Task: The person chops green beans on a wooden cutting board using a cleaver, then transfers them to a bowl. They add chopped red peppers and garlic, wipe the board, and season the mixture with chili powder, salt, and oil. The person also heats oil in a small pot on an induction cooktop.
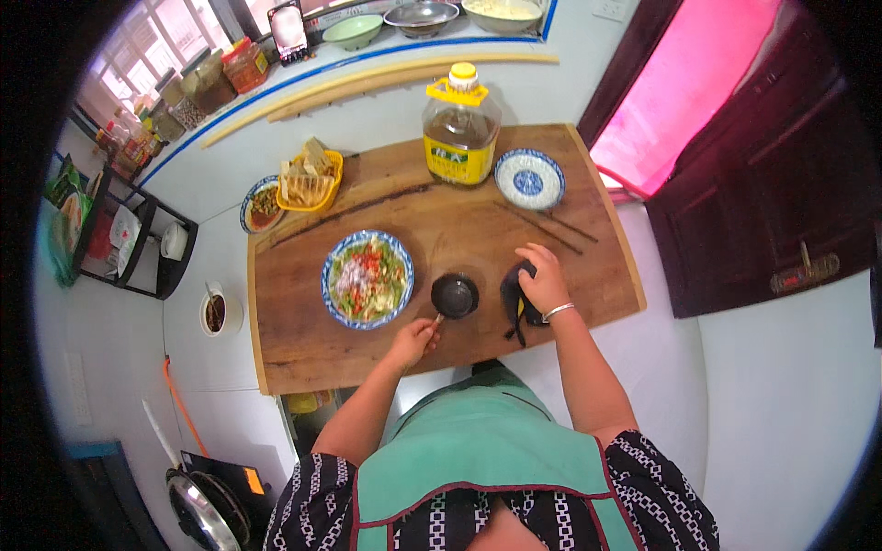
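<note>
My left hand (414, 343) is closed on the short handle of a small black pan (455, 296), which is over the table near its front edge. Beside the pan on the left is a blue-and-white bowl (329, 285) of chopped green vegetables with red and pale pieces on top. My right hand (547, 280) reaches over a dark, limp-looking thing (513, 298) with a bit of yellow beside it; its kind I cannot make out. The fingers of that hand are stretched and apart, the fingertips touching or just above the dark thing.
On the wooden table (432, 220) stand a large oil jug (461, 138), a blue-and-white plate (530, 180), chopsticks (551, 230), a yellow basket (323, 197) of pale slabs and a dish of sauce (264, 208). A white cup (220, 312) with a spoon is left of the table.
</note>
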Available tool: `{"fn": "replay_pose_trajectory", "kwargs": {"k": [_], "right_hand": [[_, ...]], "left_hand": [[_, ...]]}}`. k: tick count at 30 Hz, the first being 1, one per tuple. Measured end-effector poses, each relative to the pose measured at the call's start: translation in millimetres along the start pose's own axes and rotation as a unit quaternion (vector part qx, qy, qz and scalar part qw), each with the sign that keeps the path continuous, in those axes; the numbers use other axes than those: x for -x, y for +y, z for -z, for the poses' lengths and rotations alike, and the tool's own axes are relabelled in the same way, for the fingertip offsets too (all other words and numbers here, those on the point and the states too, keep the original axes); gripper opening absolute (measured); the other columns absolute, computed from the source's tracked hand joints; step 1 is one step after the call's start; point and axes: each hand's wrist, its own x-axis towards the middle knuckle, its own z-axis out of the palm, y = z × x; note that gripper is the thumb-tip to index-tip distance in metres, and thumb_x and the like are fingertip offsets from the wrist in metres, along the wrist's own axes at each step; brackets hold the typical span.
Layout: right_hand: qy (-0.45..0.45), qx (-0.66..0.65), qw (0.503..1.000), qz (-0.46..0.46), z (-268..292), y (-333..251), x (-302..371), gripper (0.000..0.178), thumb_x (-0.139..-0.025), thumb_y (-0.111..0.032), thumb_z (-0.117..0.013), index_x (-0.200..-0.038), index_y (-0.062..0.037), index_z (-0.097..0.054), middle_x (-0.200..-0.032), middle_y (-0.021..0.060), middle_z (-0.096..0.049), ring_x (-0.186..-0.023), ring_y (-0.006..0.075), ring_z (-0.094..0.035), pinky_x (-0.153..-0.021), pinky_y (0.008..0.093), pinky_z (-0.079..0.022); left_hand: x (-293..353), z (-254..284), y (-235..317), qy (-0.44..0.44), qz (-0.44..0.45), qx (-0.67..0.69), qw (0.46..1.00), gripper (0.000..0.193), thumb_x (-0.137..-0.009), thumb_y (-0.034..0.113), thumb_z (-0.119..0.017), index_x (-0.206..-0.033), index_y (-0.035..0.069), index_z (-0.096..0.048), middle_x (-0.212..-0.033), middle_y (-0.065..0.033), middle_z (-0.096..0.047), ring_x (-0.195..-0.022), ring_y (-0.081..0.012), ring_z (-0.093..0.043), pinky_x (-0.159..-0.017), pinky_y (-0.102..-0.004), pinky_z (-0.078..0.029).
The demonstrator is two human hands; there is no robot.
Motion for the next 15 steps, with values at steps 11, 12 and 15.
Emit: {"fn": "replay_pose_trajectory", "kwargs": {"k": [11, 12, 15], "right_hand": [[0.007, -0.065, 0.994, 0.091, 43, -88, -310, 0.031, -0.082, -0.029, -0.061, -0.104, -0.007, -0.062, -0.096, 0.0136, -0.062, -0.084, 0.0285, -0.063, -0.075, 0.0382, -0.05], [0.009, -0.009, 0.993, 0.114, 33, -93, -326, 0.034, -0.082, -0.033, -0.061, -0.104, -0.007, -0.062, -0.097, 0.0139, -0.062, -0.086, 0.029, -0.063, -0.075, 0.0387, -0.05], [-0.098, 0.108, 0.982, 0.123, 19, -95, -358, 0.044, -0.079, -0.047, -0.06, -0.095, -0.0066, -0.066, -0.088, 0.0151, -0.066, -0.083, 0.031, -0.064, -0.071, 0.0413, -0.051]], "left_hand": [[-52, -23, 279, 0.289, -0.353, -0.337, 0.823, 0.054, -0.078, 0.015, -0.067, -0.127, 0.005, -0.046, -0.126, -0.0187, -0.05, -0.117, -0.0338, -0.048, -0.097, -0.0396, -0.041], [-66, -26, 307, 0.311, -0.372, -0.35, 0.802, 0.061, -0.077, 0.013, -0.068, -0.131, 0.006, -0.041, -0.13, -0.0182, -0.047, -0.12, -0.0329, -0.046, -0.098, -0.0394, -0.04], [-119, -34, 338, 0.345, -0.35, -0.348, 0.798, 0.072, -0.075, 0.011, -0.069, -0.137, 0.01, -0.032, -0.137, -0.0177, -0.038, -0.126, -0.0354, -0.038, -0.103, -0.0416, -0.035]]}}
